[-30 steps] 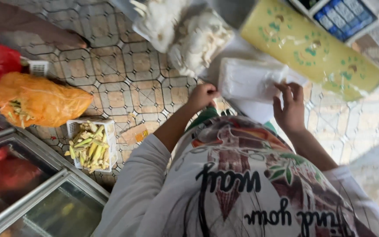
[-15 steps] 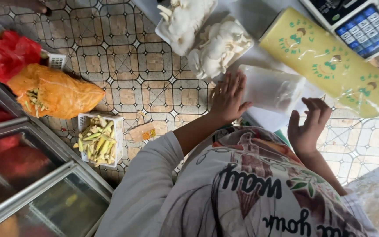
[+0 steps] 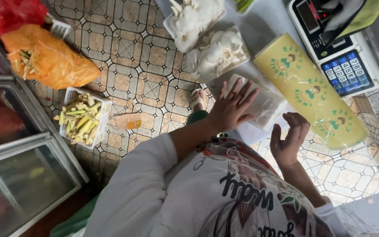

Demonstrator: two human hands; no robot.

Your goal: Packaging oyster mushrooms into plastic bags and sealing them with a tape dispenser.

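Since half a second ago both hands have spread apart. Yellow printed roll (image 3: 311, 90) lies right; the stack of clear bags (image 3: 266, 105) sits centre. Left hand (image 3: 233, 107), fingers wide, rests on it; right hand (image 3: 289, 139) hovers, loosely curled, empty.

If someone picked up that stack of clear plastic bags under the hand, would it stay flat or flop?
The stack of clear bags looks thin and filmy, so it would probably droop. Its glossy surface suggests slippery sheets that may slide apart. The left hand, spread open, seems to press it flat.

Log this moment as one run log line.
left hand: open, flat on clear bag stack | right hand: open, empty, beside stack | yellow bag pack next to scale
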